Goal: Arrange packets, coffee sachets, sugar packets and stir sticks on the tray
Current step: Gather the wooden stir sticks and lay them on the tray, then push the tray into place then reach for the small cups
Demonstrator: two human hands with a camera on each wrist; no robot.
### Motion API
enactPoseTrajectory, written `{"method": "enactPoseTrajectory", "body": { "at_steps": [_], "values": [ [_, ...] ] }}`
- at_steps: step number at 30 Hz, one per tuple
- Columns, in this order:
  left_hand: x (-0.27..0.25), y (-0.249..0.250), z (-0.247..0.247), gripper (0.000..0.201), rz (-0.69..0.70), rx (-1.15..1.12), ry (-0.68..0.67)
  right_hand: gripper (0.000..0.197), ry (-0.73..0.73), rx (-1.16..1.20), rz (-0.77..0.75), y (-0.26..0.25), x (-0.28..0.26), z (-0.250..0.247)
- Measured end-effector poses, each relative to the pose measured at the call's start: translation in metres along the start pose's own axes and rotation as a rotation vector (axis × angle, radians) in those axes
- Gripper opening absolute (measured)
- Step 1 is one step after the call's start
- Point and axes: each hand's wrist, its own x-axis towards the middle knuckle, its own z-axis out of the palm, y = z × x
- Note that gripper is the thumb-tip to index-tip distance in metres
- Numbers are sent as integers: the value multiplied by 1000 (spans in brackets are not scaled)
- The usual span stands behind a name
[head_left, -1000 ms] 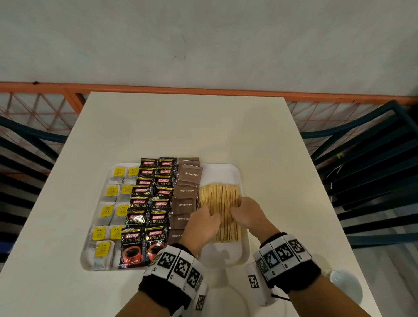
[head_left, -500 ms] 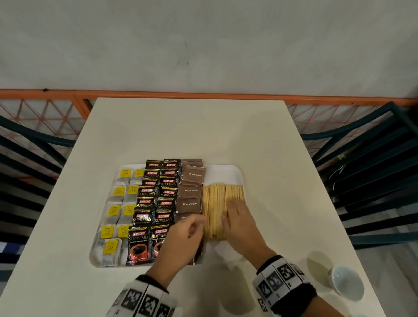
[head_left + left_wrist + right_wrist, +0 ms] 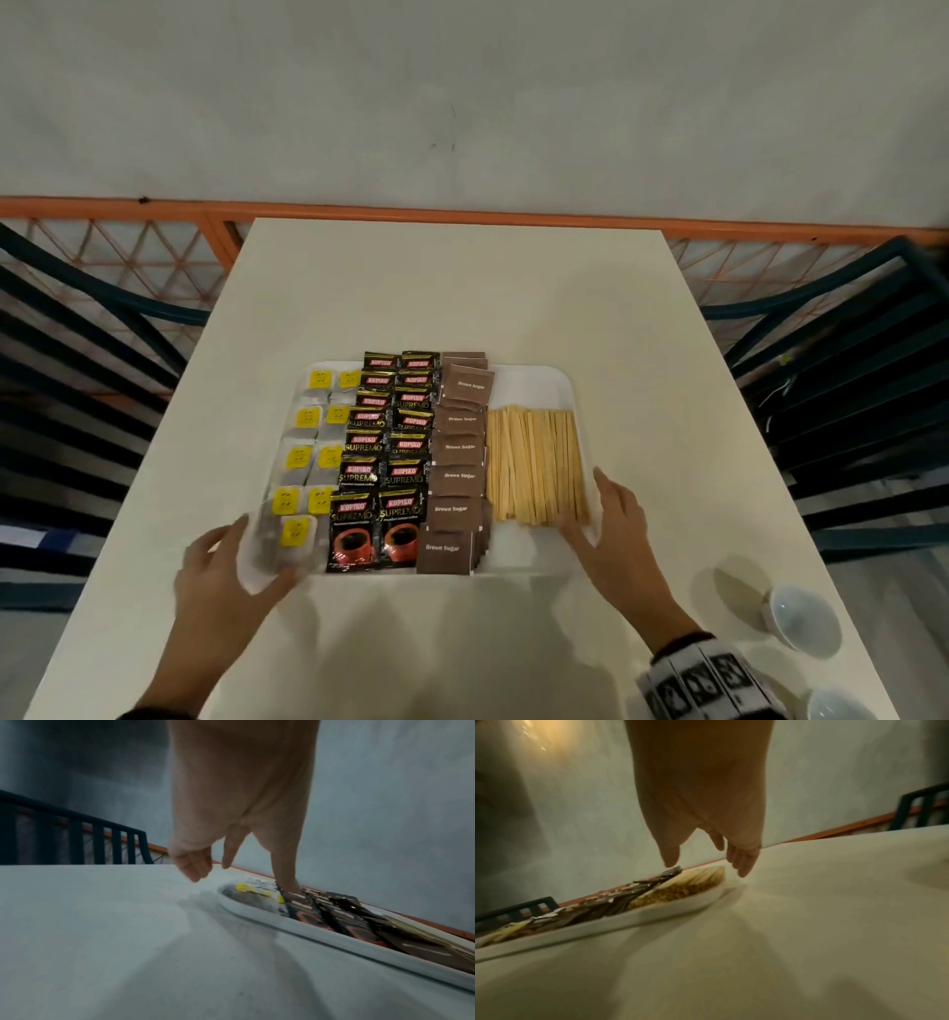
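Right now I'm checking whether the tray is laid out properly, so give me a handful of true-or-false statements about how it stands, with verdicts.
1. The stir sticks lie at the right end of the tray. True.
2. The brown sugar packets sit between the coffee sachets and the stir sticks. True.
3. The right hand grips a bundle of stir sticks. False: it is open at the tray's right edge and holds nothing.
4. The yellow-tagged packets are on the left side of the tray. True.
5. The white cup stands on the tray. False: it is on the table, right of the tray.
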Motion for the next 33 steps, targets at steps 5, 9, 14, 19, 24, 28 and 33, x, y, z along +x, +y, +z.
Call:
{"method": "enactPoseTrajectory", "body": {
  "at_steps": [5,9,14,19,24,28,33],
  "values": [
    [-7,-10,-1,94,32,-42,-26,80,-44,-59,24,22,-28,4],
    [-4,6,-14,33,109,-211,-73,55,27,-1,-5,26,-39,7],
    [2,-1,-10,35,110,-184,-46,45,80,-4,-48,31,-36,13],
    [13,2,-8,28,110,-187,-44,42,73,-28,-79,30,-24,12],
    [44,4,-7,20,119,-109,-20,29,99,-49,-174,9,6,11],
    [73,14,-7,29,112,-103,7,22,101,-111,-181,5,48,22],
    [112,31,-9,42,130,-169,-27,39,71,-254,-207,-3,106,33]
  ]
}}
